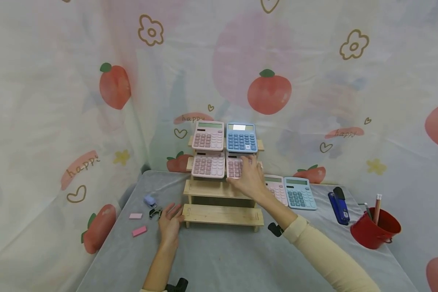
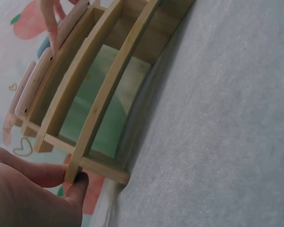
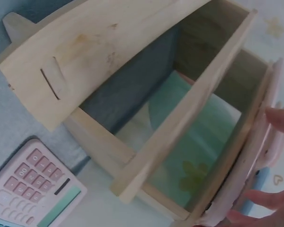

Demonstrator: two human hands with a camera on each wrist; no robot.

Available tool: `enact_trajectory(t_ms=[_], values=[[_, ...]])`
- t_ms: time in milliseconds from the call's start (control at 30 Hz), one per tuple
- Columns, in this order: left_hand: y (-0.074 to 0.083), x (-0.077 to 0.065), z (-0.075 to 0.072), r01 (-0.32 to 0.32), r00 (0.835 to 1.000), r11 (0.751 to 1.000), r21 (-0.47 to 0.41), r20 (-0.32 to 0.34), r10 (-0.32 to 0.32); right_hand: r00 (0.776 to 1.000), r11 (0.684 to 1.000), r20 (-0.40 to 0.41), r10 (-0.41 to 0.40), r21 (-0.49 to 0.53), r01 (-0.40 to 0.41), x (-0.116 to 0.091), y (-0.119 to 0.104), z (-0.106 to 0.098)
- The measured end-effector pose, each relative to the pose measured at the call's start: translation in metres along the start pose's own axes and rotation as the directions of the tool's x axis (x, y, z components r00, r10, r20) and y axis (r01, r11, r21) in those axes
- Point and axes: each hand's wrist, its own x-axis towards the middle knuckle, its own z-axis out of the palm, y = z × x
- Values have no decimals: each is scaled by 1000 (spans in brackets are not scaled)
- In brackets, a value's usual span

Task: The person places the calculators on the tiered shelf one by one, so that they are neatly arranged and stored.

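Nearest us, a cream sleeve (image 1: pixel 328 251) slants in from the lower right over the grey tablecloth (image 1: pixel 219 259); we judge that such soft cloth could let things creep under a push. On it we see the stepped wooden stand (image 1: pixel 215 189); the left hand (image 1: pixel 170 223) pinches the end of its lowest board (image 1: pixel 222 214) between thumb and finger; should that pinch slacken or tug, the stand could shift and unsettle whatever leans on its upper two shelves. Well to the right stands a red bucket (image 1: pixel 366 233) with a pencil (image 1: pixel 377 209) in it; a wide swing of the elbow could tip it.

We see the right hand (image 1: pixel 251 178) gripping a pink calculator (image 1: pixel 235 167) at the right of the second shelf from the top; raised too high, it could bump the blue calculator (image 1: pixel 242 140) just above; pushed left, it could crowd its pink neighbour (image 1: pixel 208 165). Below the wrist, a pink calculator on the table (image 1: pixel 277 188) lies beside a pale blue one (image 1: pixel 300 194); a dropped forearm could shove both. Smaller again, a blue stapler (image 1: pixel 338 205) lies near the bucket; close by the left hand is a black clip (image 1: pixel 154 212), which a careless knuckle could flick away.
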Motion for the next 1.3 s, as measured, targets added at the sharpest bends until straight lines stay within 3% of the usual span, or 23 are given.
enact_trajectory(t_ms=[200, 367, 567, 667, 1033, 1300], values=[[0, 0, -1, -2, 1000, 1000, 3, 6, 2, 999, 1000, -43, -26, 9, 27, -1, 13, 9], [0, 0, 1, 1, 1000, 1000, 5, 4, -1, 993, 998, -102, -54, 39, 59, -13, 30, 2], [0, 1, 3, 12, 1000, 1000, 6, -10, -12, 970, 995, -229, -78, 46, 91, -31, 74, -13], [1, 1, 2, 17, 1000, 1000, 7, -12, -17, 964, 995, -252, -89, 19, 97, -41, 104, -19], [3, 1, 0, 24, 1000, 1000, 9, -19, -24, 994, 996, -102, 49, -65, -56, -56, 203, -37], [1, 1, 1, 21, 1000, 1000, 0, -6, -21, 985, 980, 41, 170, -108, -165, -56, 246, -35]])
